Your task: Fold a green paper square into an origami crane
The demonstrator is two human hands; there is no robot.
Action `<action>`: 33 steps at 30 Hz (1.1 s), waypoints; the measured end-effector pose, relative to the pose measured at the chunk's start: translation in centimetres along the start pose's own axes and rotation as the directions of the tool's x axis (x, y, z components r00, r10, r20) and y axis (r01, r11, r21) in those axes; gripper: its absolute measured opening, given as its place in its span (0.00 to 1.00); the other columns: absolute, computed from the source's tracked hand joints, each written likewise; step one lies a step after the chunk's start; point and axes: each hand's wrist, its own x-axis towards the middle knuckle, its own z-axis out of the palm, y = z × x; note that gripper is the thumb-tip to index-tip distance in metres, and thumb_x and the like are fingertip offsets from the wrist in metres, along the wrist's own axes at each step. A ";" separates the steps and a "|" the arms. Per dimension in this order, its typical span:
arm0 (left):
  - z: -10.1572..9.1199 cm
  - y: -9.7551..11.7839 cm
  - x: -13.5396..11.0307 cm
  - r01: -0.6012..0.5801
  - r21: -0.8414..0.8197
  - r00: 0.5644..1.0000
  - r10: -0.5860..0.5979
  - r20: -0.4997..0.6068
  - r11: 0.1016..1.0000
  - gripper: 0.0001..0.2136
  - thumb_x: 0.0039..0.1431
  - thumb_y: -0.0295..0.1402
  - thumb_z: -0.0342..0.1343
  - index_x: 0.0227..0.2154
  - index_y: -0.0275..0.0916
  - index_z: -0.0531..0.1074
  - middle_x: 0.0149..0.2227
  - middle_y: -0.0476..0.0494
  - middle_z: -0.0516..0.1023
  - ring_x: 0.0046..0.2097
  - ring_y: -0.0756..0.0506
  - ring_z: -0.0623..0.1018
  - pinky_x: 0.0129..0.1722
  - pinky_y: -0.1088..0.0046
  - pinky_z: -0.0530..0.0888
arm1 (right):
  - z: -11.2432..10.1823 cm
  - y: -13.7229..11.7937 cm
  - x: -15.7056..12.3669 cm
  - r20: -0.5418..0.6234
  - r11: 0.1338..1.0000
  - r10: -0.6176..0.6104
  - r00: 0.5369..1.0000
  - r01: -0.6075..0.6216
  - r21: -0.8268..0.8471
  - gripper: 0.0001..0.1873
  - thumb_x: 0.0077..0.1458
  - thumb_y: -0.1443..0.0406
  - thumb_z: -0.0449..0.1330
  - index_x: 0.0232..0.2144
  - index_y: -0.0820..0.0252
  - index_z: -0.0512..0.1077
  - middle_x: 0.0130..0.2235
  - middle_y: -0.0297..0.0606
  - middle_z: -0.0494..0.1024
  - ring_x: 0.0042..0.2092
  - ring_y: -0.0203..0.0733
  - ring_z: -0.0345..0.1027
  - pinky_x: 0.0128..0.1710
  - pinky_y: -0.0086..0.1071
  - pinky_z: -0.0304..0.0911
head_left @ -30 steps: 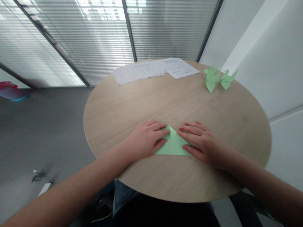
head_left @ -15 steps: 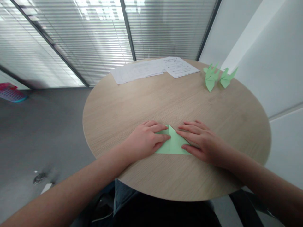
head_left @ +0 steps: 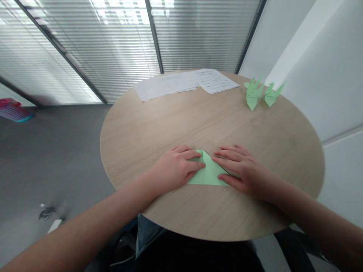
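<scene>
A folded sheet of light green paper (head_left: 210, 172) lies flat on the round wooden table (head_left: 159, 124), close to its near edge. Its right side slopes down from a peak near the top, and a crease runs down its middle. My left hand (head_left: 180, 166) rests over the left part of the paper, fingers stretched out and tips near the crease. Along the sloping right edge lies my right hand (head_left: 239, 168), its fingers extended and thumb on the lower right corner. The paper's left end is hidden beneath my left hand.
Two green paper cranes (head_left: 253, 94) stand at the table's far right. Printed white sheets (head_left: 170, 85) lie along the far edge, before a window with blinds (head_left: 121, 45). A pink and blue basket (head_left: 15, 111) is on the floor at left.
</scene>
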 end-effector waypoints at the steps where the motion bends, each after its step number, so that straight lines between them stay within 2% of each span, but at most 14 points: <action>1: 0.0 0.0 0.0 0.000 0.000 1.000 0.000 -0.001 1.000 0.11 0.69 0.32 0.54 0.48 0.45 0.81 0.52 0.43 0.81 0.50 0.41 0.78 0.53 0.60 0.75 | 0.0 0.0 0.0 -0.001 1.000 0.001 1.000 -0.001 0.002 0.22 0.66 0.62 0.58 0.61 0.56 0.71 0.61 0.47 0.74 0.65 0.57 0.64 0.65 0.61 0.55; 10: 0.0 0.0 0.0 -0.005 -0.002 1.000 0.005 0.006 1.000 0.11 0.69 0.31 0.54 0.48 0.44 0.80 0.50 0.43 0.81 0.50 0.41 0.78 0.53 0.60 0.75 | -0.2 -0.1 0.0 0.002 1.000 0.007 1.000 -0.007 0.027 0.24 0.65 0.62 0.59 0.62 0.52 0.70 0.62 0.46 0.74 0.65 0.57 0.64 0.64 0.61 0.57; 16: 0.1 0.0 0.0 -0.014 -0.009 1.000 0.014 0.018 1.000 0.11 0.68 0.30 0.55 0.48 0.43 0.80 0.50 0.43 0.81 0.50 0.41 0.78 0.53 0.59 0.75 | 0.0 0.3 1.1 -0.024 0.999 0.005 1.000 -0.004 0.037 0.20 0.68 0.65 0.55 0.59 0.49 0.74 0.61 0.43 0.76 0.64 0.54 0.65 0.64 0.59 0.58; 21: 0.0 0.1 0.0 -0.004 -0.017 1.000 0.005 0.023 1.000 0.11 0.68 0.30 0.54 0.48 0.43 0.80 0.49 0.43 0.82 0.50 0.41 0.78 0.54 0.60 0.75 | 0.4 0.9 2.4 -0.025 1.000 -0.017 1.000 0.018 0.025 0.20 0.68 0.64 0.55 0.58 0.54 0.75 0.60 0.47 0.76 0.63 0.56 0.67 0.62 0.57 0.60; 27: 0.2 0.0 0.0 -0.014 -0.018 1.000 0.014 0.015 1.000 0.12 0.68 0.30 0.53 0.48 0.42 0.80 0.48 0.42 0.82 0.50 0.41 0.78 0.54 0.60 0.75 | 0.8 0.7 2.2 -0.041 0.999 -0.005 0.999 0.003 -0.049 0.19 0.68 0.64 0.55 0.58 0.52 0.75 0.60 0.45 0.76 0.63 0.57 0.66 0.62 0.59 0.60; 33: 0.2 0.1 0.1 -0.004 -0.030 1.000 0.004 0.012 1.000 0.12 0.68 0.29 0.53 0.47 0.42 0.80 0.47 0.43 0.82 0.50 0.42 0.79 0.54 0.60 0.75 | 0.4 0.4 2.6 -0.017 0.993 -0.047 0.999 0.045 -0.105 0.19 0.67 0.66 0.55 0.57 0.55 0.76 0.59 0.48 0.76 0.61 0.58 0.69 0.59 0.56 0.64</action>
